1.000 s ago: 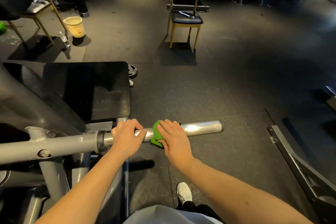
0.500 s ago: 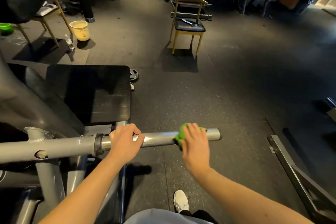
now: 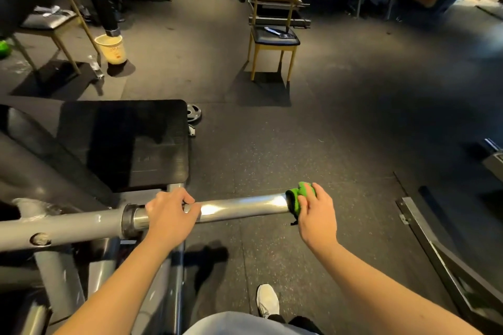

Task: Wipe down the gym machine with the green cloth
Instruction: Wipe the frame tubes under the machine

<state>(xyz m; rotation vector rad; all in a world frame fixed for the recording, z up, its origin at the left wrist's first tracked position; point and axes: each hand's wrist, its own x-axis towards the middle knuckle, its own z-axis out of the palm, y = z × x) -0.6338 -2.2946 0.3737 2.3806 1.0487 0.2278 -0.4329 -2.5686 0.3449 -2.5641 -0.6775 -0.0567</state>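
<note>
The gym machine has a grey frame (image 3: 62, 226) with a shiny steel sleeve bar (image 3: 239, 207) sticking out to the right, and a black footplate (image 3: 122, 144) behind it. My left hand (image 3: 170, 216) grips the bar near its collar. My right hand (image 3: 317, 215) holds the green cloth (image 3: 298, 197) wrapped over the bar's right end, fingers curled round cloth and bar tip. The tip of the bar is hidden under the cloth.
A wooden chair (image 3: 275, 35) with a phone on its seat stands ahead on the rubber floor. A cream bucket (image 3: 111, 49) and another chair (image 3: 51, 24) are at the far left. A small weight plate (image 3: 193, 111) lies by the footplate. A metal frame rail (image 3: 435, 247) runs at right.
My right hand slid the green cloth rightward along the bar, from beside my left hand to the bar's end. My left hand kept its grip in place.
</note>
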